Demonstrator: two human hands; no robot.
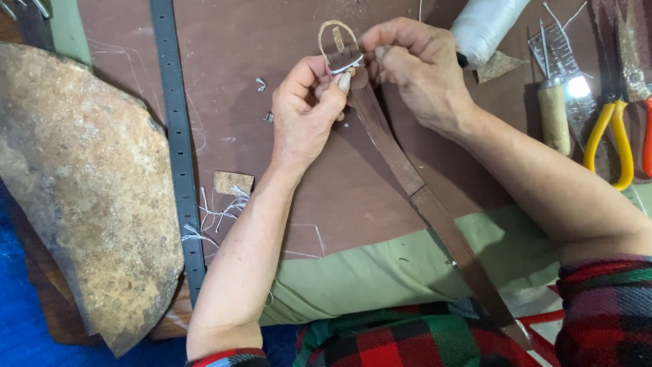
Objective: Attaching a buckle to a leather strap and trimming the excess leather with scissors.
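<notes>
A brown mat [272, 81] covers the tabletop [380, 265], whose green surface shows at its near edge. On the left lies one large, rough stone slab [81, 197], and beside it a single dark grey belt [178, 149] with punched holes runs lengthwise. A small leather scrap [233, 182] and loose white threads [217, 216] lie near the left forearm. At the top right sit one white thread spool [485, 24], one tool with a pale wooden handle [554, 115], one clear ruler [570, 68] and pliers with yellow handles [614, 139]. Nothing lies between the two hands and the work.

The brown leather strap [407, 177] runs diagonally from the lap up to the hands, lifted above the mat. The left hand [305, 112] is curled, thumb and fingers pinching the strap's end, where white stitching and a small leather loop [337, 37] show. The right hand [421, 68] arches over from the right, its fingertips pressed together on something thin beside the loop; what it is cannot be made out. Both forearms are bare, with red and green plaid sleeves [604, 306].
</notes>
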